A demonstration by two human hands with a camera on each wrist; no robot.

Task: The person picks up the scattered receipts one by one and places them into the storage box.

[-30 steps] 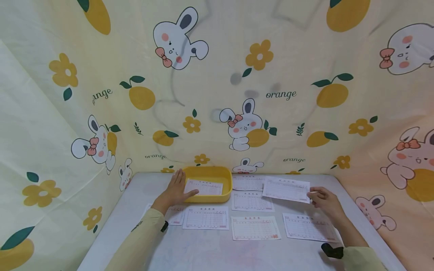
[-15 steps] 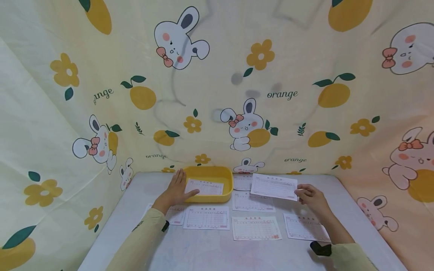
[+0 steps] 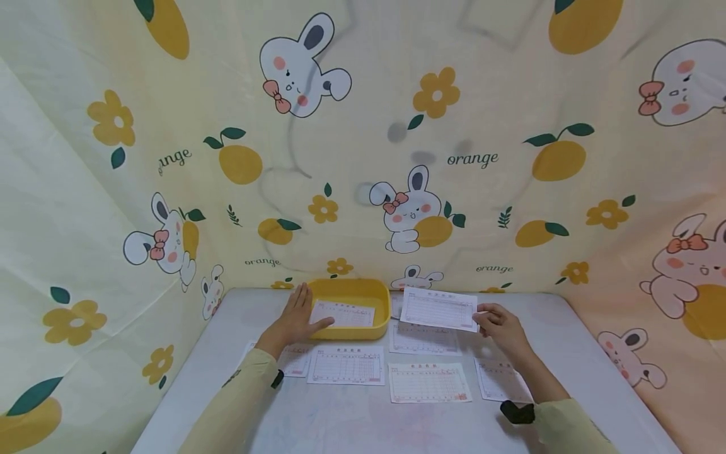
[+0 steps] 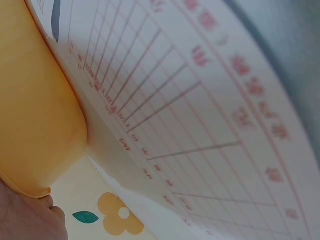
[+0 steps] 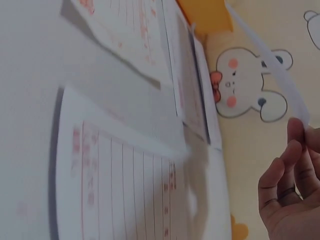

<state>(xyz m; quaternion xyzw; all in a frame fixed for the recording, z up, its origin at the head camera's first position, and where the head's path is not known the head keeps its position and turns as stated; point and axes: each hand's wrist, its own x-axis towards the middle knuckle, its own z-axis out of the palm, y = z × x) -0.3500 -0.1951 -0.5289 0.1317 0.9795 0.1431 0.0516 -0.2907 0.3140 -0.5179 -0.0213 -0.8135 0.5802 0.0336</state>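
Observation:
My right hand (image 3: 503, 326) pinches the right edge of a white printed form slip (image 3: 438, 309) and holds it above the table; in the right wrist view that slip (image 5: 272, 60) shows nearly edge-on. To its left stands a yellow plastic basin (image 3: 348, 334) with another slip (image 3: 343, 313) inside. My left hand (image 3: 292, 320) rests against the basin's left side, fingers straight and thumb spread over the front rim. Just below the raised slip lies a form slip (image 3: 424, 342) on the table, and another (image 3: 397, 309) behind is mostly hidden.
In front of the basin lie a slip (image 3: 346, 366) and a partly covered one (image 3: 295, 361). A red-printed slip (image 3: 430, 383) is near the middle, with another (image 3: 499, 381) under my right forearm. A patterned curtain (image 3: 340, 157) encloses the white table (image 3: 340, 419).
My right hand has carried the pinched slip leftward and slightly up, toward the basin, over the slips lying there. The left hand has stayed at the basin.

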